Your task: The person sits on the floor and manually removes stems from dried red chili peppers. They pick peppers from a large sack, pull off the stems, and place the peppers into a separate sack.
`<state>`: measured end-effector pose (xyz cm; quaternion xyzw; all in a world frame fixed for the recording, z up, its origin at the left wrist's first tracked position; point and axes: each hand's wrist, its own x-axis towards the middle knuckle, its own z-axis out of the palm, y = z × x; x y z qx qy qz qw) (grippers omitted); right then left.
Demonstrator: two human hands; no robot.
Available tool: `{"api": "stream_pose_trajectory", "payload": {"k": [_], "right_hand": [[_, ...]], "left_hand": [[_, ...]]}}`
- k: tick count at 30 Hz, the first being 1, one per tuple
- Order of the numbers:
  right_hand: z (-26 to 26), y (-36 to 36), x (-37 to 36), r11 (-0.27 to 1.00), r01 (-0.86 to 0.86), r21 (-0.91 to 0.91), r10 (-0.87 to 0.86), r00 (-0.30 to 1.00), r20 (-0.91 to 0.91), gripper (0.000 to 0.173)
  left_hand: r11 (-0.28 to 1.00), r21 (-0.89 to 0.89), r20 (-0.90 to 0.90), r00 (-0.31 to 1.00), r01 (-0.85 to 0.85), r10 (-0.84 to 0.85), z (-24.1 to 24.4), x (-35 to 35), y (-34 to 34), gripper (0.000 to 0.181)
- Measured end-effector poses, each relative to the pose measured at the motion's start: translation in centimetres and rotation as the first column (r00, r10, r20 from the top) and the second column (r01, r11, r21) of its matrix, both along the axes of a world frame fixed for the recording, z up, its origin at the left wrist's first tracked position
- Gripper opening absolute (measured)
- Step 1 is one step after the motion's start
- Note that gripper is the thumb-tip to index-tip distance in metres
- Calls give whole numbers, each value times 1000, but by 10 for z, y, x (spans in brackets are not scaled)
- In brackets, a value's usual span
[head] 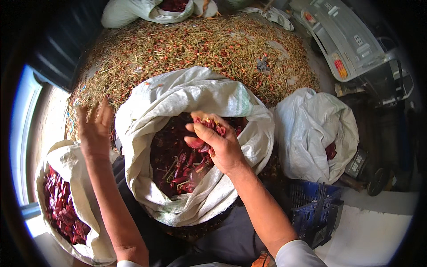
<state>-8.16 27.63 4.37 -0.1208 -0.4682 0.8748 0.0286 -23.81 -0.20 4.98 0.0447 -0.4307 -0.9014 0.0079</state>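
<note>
A white woven sack (200, 96) with its rim rolled down stands between the person's legs, dark red dried calyces (186, 170) and bits of stalk inside. Over its mouth, my right hand (222, 142) is closed around a clump of red calyces (208, 126), some showing between thumb and fingers. My left hand (96, 130) is raised to the left of this sack, blurred, with fingers apart and nothing seen in it. Below it at the left, a second white sack (86, 200) holds more red calyces (61, 207).
Stalks and reddish bits (200, 43) lie spread over the floor beyond the sack. Another white sack (310, 133) stands at the right, above a blue plastic crate (313, 207). A grey plastic bin (347, 36) is at the upper right; a further sack (123, 13) lies at the top.
</note>
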Motion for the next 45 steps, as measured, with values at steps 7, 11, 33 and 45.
{"api": "stream_pose_trajectory", "payload": {"k": [7, 11, 33, 45], "right_hand": [[5, 19, -5, 992, 128, 2, -128, 991, -30, 21], [10, 20, -10, 985, 129, 112, -130, 992, 1, 24], [-14, -24, 0, 67, -181, 981, 333, 931, 149, 21], [-18, -42, 4, 370, -171, 913, 331, 943, 42, 37]], "left_hand": [[-122, -973, -28, 623, -197, -782, -93, 74, 137, 36], [-237, -958, 32, 761, -162, -648, -193, 60, 120, 29], [766, -543, 129, 936, 344, -328, -43, 122, 63, 14], [638, -767, -56, 984, 65, -168, -37, 149, 79, 4]]}}
